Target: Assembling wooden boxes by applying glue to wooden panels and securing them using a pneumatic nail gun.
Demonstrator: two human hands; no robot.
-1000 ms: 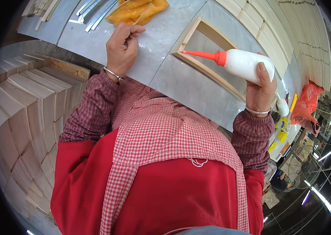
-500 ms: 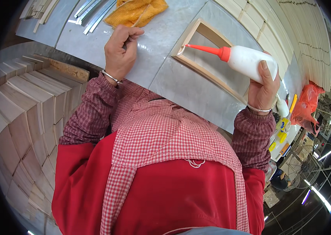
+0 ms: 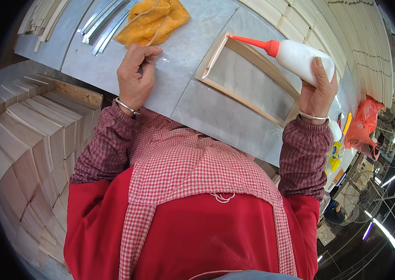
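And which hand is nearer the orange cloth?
Left. The left hand is curled just on the near side of the cloth; whether they touch is unclear. The right hand is well off to the cloth's right, holding the bottle.

Checked apron (image 3: 207, 165), maroon sleeves (image 3: 303, 158)

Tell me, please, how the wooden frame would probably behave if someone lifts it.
The wooden frame would probably feel stiff, as it looks made of solid wood strips. It is likely light for its size, since its middle is open. It may be slippery at the left end, because a wet-looking white line runs there.
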